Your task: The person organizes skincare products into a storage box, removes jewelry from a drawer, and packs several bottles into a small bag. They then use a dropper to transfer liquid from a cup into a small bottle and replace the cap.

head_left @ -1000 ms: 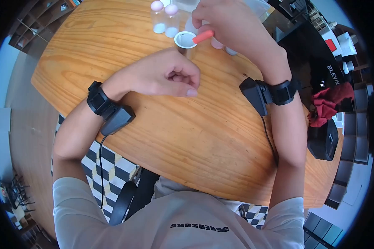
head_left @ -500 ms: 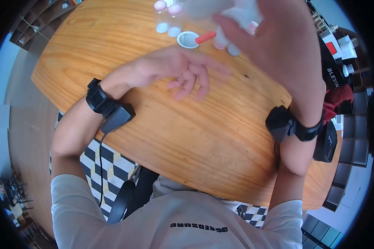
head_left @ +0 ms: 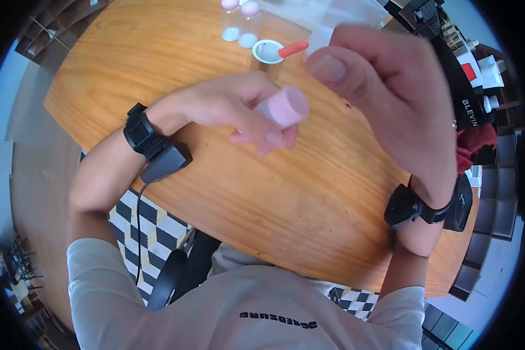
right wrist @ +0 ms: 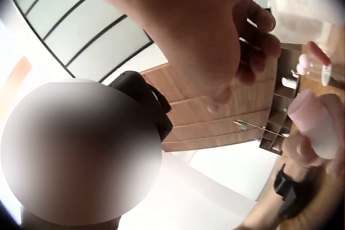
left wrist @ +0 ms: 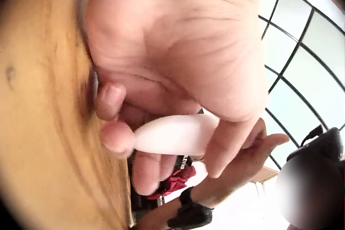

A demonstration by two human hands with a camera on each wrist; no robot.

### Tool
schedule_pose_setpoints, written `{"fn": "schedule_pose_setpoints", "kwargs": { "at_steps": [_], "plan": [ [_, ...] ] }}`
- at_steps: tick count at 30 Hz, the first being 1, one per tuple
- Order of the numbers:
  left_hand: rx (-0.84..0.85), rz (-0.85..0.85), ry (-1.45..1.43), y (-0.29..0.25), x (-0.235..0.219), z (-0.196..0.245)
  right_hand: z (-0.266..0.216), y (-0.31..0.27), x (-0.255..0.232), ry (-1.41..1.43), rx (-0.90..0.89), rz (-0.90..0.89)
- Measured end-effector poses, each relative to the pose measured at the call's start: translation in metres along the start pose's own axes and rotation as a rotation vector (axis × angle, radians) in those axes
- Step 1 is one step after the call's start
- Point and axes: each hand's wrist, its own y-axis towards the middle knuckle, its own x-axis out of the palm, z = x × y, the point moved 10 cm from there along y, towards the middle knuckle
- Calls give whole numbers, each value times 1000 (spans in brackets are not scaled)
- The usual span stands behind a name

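Note:
My left hand point(head_left: 233, 108) grips a small whitish bottle with a pink cap point(head_left: 289, 106), thumb on one side and fingers on the other. It is tilted, cap toward the right, above the table. In the left wrist view the white bottle body point(left wrist: 178, 134) lies between thumb and fingertips. My right hand point(head_left: 391, 87) is raised to the right of the bottle, apart from it. In the right wrist view its loosely bent fingers point(right wrist: 253, 46) hold nothing. Beyond the left hand stands a clear cup with a white rim point(head_left: 268, 51), and a red handle point(head_left: 293, 48) sticks out over it.
Two clear bottles with pink caps point(head_left: 249, 26) and white stuff at the bottom stand at the back. A translucent plastic bin point(head_left: 356, 11) is behind them. On the right are a black box point(head_left: 469, 111) and a dark red cloth point(head_left: 475, 143). The wooden table point(head_left: 286, 198) has a curved edge.
The left hand, bent and without the bottle at first, opened out and now holds the bottle. The right hand has come back from the far side of the table, toward the right and the body.

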Motion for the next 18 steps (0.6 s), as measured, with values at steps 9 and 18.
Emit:
{"fn": "schedule_pose_setpoints", "kwargs": {
  "at_steps": [9, 18],
  "plan": [
    [51, 147, 409, 5, -4, 11, 54, -21, 69, 9, 100, 157],
    [-12, 230, 503, 3, -16, 7, 75, -28, 74, 254, 153, 355]
  ]
}}
